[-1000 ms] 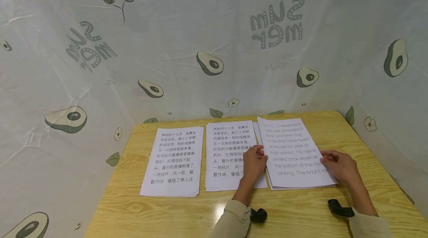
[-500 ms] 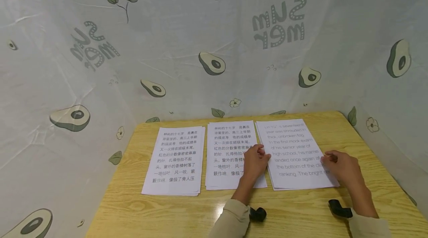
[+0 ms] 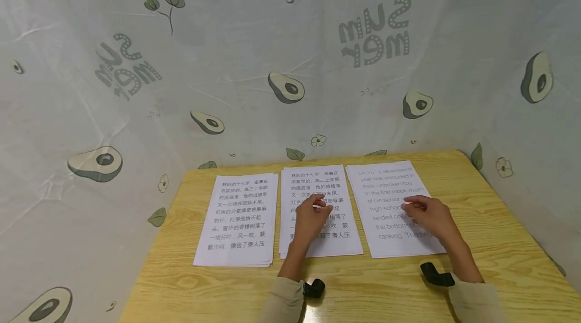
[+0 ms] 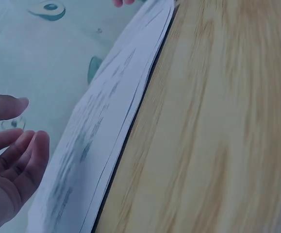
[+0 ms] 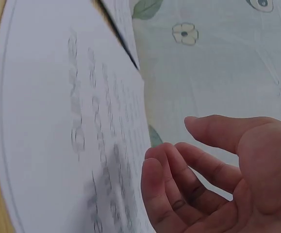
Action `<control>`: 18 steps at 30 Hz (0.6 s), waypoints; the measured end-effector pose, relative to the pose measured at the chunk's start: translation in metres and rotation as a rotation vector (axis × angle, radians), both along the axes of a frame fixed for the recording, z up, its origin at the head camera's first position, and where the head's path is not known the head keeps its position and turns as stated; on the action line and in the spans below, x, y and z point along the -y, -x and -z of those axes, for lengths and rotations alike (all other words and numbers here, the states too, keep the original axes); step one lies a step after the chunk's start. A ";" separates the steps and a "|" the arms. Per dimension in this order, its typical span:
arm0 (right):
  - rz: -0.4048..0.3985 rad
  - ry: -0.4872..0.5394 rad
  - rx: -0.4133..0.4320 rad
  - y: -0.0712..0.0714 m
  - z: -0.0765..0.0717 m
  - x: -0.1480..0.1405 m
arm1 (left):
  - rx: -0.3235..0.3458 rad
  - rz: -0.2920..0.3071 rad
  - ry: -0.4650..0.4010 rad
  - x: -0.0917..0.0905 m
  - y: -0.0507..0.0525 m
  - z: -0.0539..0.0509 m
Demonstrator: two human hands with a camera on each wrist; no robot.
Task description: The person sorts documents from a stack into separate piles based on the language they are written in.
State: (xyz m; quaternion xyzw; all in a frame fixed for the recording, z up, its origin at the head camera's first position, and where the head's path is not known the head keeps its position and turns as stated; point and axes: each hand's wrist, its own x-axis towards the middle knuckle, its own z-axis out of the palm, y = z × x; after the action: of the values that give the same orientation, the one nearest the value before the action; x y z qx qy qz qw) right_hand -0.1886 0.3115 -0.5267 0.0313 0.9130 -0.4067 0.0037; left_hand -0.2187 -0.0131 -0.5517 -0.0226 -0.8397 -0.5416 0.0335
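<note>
In the head view my left hand point(image 3: 311, 219) hovers over the middle stack of paper point(image 3: 338, 224), which carries printed Chinese characters. Its fingers are loosely bent, and the left wrist view shows a gap between thumb and fingertips with nothing in it. Over the right-hand stack of paper point(image 3: 383, 199), printed in English, hangs my right hand point(image 3: 430, 216), hiding some of the words. The right wrist view shows that hand's relaxed fingers point(image 5: 152, 179) and thumb apart, holding nothing. That stack's sheets lie nearly aligned, flat on the table.
A third stack of paper point(image 3: 236, 222) with Chinese print lies at the left of the wooden table point(image 3: 218, 292). Narrow strips of wood separate the stacks. A pale avocado-patterned sheet point(image 3: 245, 50) hangs behind and at both sides. Each wrist carries a black device.
The top English sheet, raised between both hands earlier, has been lowered onto the right stack. Both hands have let go and shifted left, the left one over the middle stack.
</note>
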 end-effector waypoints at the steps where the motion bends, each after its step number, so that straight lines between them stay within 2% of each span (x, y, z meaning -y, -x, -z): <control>1: -0.006 0.019 -0.002 0.003 0.000 0.006 | 0.001 -0.002 -0.001 0.008 0.000 -0.001; 10: -0.071 0.135 0.002 0.017 0.001 0.056 | -0.011 -0.033 0.067 0.079 0.000 -0.002; 14: -0.093 0.170 0.024 0.018 0.003 0.073 | 0.020 -0.070 0.063 0.100 -0.001 0.000; 18: -0.095 0.201 0.040 0.019 0.008 0.089 | 0.045 -0.084 0.083 0.112 -0.002 0.001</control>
State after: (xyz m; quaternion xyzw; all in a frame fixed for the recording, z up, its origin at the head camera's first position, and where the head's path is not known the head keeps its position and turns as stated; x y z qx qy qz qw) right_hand -0.2078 0.2226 -0.5350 -0.0043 0.8678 -0.4949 0.0441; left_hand -0.2172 -0.1251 -0.5527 0.0234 -0.8621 -0.5049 0.0364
